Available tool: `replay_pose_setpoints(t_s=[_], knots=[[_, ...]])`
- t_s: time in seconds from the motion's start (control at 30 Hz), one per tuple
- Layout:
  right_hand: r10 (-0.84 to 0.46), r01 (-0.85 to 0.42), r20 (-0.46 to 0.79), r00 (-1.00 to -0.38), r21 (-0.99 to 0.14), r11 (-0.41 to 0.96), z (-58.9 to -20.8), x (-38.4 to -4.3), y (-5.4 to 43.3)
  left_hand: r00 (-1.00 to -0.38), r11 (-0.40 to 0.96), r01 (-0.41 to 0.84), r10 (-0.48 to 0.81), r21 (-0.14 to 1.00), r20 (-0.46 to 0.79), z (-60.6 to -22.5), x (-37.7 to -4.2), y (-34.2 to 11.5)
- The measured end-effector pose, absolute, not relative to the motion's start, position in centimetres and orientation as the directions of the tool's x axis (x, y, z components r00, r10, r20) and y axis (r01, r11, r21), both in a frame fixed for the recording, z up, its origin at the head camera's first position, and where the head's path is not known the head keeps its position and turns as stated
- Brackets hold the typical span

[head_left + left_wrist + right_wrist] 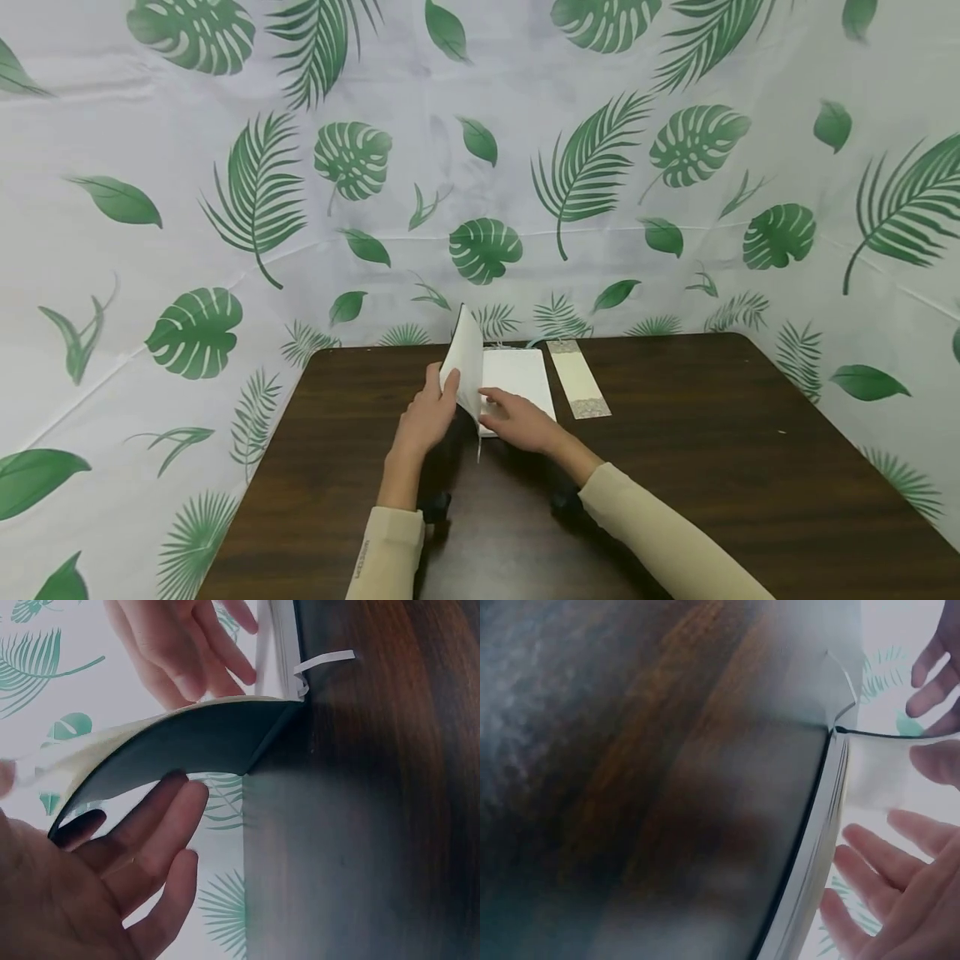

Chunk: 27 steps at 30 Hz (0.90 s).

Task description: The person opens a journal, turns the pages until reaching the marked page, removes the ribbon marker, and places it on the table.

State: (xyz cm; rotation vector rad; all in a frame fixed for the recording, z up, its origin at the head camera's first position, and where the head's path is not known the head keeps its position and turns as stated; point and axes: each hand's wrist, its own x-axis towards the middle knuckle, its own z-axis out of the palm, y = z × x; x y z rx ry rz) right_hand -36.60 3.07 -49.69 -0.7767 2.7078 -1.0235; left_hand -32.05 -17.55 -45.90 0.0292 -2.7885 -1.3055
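Notebook [517, 371] lies open near the far edge of the tabletop [675, 483], its right-hand page [525, 367] flat, its dark cover [180, 742] and a pale leaf [467, 354] raised on the left; the left hand [423, 417] pinches that raised part, thumb inside and fingers behind, while the right hand [525, 423] holds nothing, its fingers loose near the fold; whether they touch the paper I cannot tell. The work seems partway; the notebook has been opened, but the cover is not yet laid down; the ribbon [479, 450] hangs out past the near edge, and the cream strip [577, 379] lies apart, just to the right, under neither hand. Room is scant on the far side, with leaf-print cloth [480, 167] close behind; the tabletop stretches widest rightward and nearward, and the left looks roomy enough for the cover to fold flat.
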Motion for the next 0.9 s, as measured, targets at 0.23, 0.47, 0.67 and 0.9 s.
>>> replay_pose_setpoints(t_s=[0.23, 0.47, 0.67, 0.9], knots=[[-0.538, -0.462, 0.019, -0.843, -0.537, 0.706, -49.4, -36.6, 2.8, -0.998, 0.645, 0.028, -0.028, 0.764, 0.061, -45.2, -31.6, -17.7], [-0.551, -0.501, 0.032, -0.834, -0.460, 0.733, -49.6, -36.6, 3.3, -0.996, 0.622, 0.079, 0.011, 0.779, 0.092, -45.6, -32.0, -18.0], [-0.551, -0.504, -0.047, -0.833, -0.346, 0.791, -49.4, -36.5, 4.1, -0.995, 0.569, 0.098, 0.053, 0.816, 0.082, -45.5, -32.1, -18.1], [-0.558, -0.506, -0.092, -0.825, -0.320, 0.801, -48.9, -36.9, 5.3, -0.993, 0.542, 0.119, 0.070, 0.832, 0.097, -45.5, -32.1, -18.3]])
